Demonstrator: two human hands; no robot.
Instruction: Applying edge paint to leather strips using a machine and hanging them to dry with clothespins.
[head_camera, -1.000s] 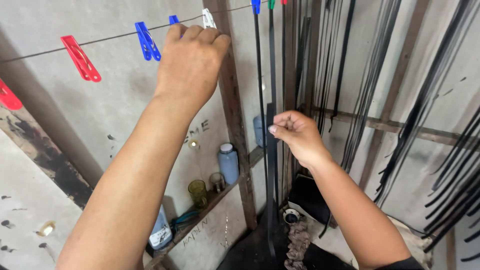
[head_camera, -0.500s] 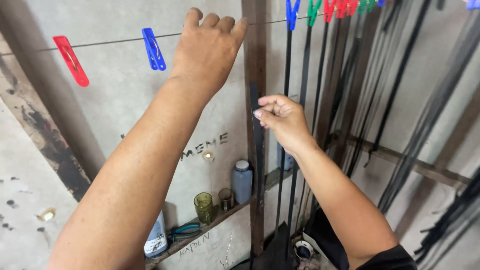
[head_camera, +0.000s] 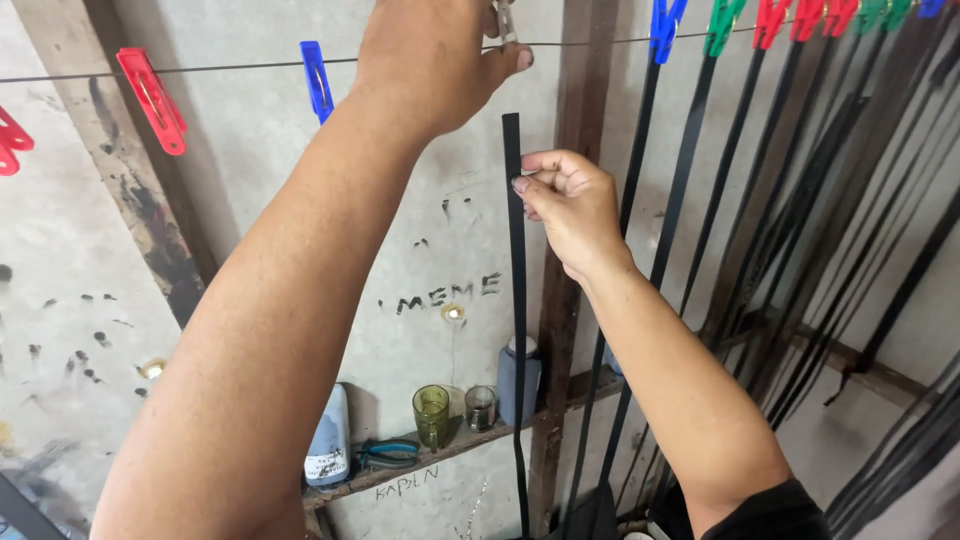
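Pinching the black strip (head_camera: 514, 200) just below its top, the right hand (head_camera: 570, 205) should keep it plumb under the line (head_camera: 250, 66) while the left hand (head_camera: 435, 60) squeezes a peg (head_camera: 503, 18) (barely visible) open.

Clip (head_camera: 503, 18) in left hand (head_camera: 432, 60) cut off (top edge).

A narrow wooden shelf (head_camera: 480, 440) runs along the grey wall, sloping up to the right. On it stand a white plastic bottle (head_camera: 328, 440), a green glass (head_camera: 431, 412), a small clear glass (head_camera: 481, 406) and a blue-grey bottle (head_camera: 518, 380). Blue-handled pliers (head_camera: 385, 455) lie flat between the white bottle and the green glass.

A taut line (head_camera: 250, 66) above carries red (head_camera: 152, 98), blue (head_camera: 317, 80) and green (head_camera: 722, 22) clothespins.
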